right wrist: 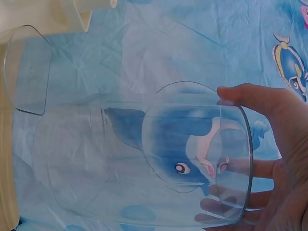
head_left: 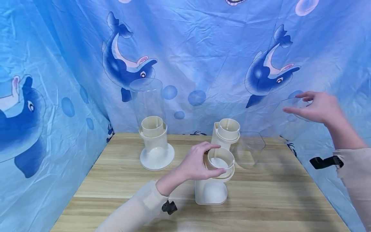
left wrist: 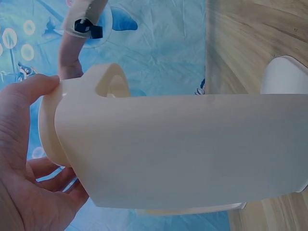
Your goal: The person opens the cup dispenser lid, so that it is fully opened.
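At the near middle of the tabletop, your left hand (head_left: 200, 164) grips the round top of a cream plastic stand (left wrist: 183, 149), thumb and fingers curled around it. Up to the right, your right hand (head_left: 318, 108) pinches the rim of a clear, tilted cylinder (right wrist: 120, 159). Behind your left hand is a second cream stand (head_left: 220, 143), a clear round-cornered container (head_left: 247, 151) beside it. Farther left, a third cream stand (head_left: 155, 135) carries a tall clear cylinder (head_left: 147, 100). Beyond the wood-grained table (head_left: 275, 199) hangs a blue dolphin-printed curtain (head_left: 197, 38).
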`<state>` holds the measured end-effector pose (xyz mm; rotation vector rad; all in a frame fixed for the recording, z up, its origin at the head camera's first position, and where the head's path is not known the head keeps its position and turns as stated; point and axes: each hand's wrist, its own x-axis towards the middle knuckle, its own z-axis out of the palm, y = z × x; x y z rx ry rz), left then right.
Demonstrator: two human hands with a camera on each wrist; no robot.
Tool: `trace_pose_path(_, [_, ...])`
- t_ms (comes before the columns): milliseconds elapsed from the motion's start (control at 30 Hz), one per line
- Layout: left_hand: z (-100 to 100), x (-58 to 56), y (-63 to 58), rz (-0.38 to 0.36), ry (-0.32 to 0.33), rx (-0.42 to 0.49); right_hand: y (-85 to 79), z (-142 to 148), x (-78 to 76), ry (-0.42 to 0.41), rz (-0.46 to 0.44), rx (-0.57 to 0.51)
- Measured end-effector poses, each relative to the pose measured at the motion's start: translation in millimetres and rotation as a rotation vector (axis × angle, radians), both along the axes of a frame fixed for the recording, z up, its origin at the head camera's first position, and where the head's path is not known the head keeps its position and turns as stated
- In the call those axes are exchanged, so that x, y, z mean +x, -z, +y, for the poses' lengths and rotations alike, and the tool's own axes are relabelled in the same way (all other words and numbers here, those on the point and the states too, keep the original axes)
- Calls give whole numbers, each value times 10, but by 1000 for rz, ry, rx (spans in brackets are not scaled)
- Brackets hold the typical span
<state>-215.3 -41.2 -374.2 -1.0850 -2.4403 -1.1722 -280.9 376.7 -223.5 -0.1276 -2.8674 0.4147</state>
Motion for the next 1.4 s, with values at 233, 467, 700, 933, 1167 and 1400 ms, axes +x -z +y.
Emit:
trace_pose_path(233, [2, 7, -18, -4, 4, 7, 63, 4, -45, 15, -24, -7])
trace_pose_path(467, [4, 18, -28, -10, -3, 2, 183, 19, -71, 52, -35, -19])
trace_pose_path(700, [7, 13, -23, 1, -6, -2, 317, 75, -132, 87, -36, -14])
trace_pose_path(933, [8, 5, -24, 14, -1, -2, 453, 58, -162, 118, -56, -16])
trace_pose_path(1167, [10, 7, -19, 18, 3, -2, 598, 58, -225, 141, -59, -13])
trace_pose_path(1400, [10, -4, -14, 27, 2, 0, 709, 87, -288, 151, -97, 9])
